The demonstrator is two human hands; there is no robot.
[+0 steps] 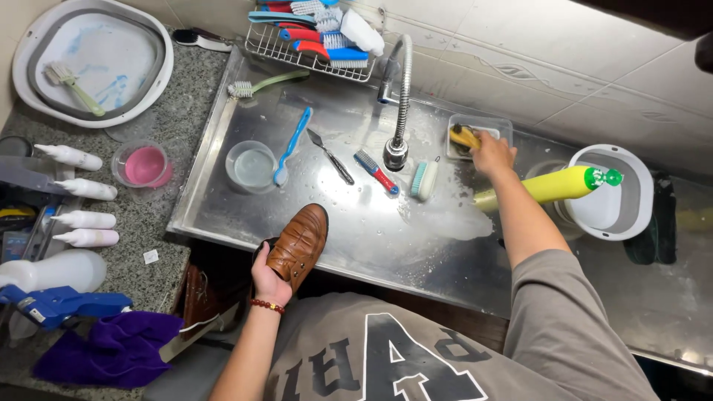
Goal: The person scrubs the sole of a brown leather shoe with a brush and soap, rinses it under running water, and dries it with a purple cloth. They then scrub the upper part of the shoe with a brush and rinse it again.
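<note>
Shoe-washing looks to be at an early stage, judging from the single head view. The left hand (269, 281) is closed around the heel end of a brown leather shoe (299, 243), holding it sole-down at the near edge of the wet steel sink tray (223, 186). The leather looks dry and unsoaped, so the scrubbing itself seems not yet done. Foam is already spread on the steel beyond and to the right of the held shoe, so some water and soap have been run.

The right hand (492, 153) reaches well away from the shoe to the far side of the tray, its fingers closed on a yellow sponge or brush (464, 137) that sits in a small clear rectangular tub (499, 125); what else that tub holds I cannot tell.

Just beyond the shoe's toe stands a clear round cup (251, 165) holding clear liquid, with a blue toothbrush (292, 145) resting beside its rim. Farther left of the gripped shoe, on the granite counter, a cup (142, 165) holds pink liquid. A grey-rimmed basin (96, 59) at the far left contains a green-handled brush (73, 85). Right of the reaching arm, a white bucket (620, 194) shows a pale inside, with a yellow bottle (546, 186) lying across its rim. A wire rack (312, 52) at the back carries several brushes.
</note>
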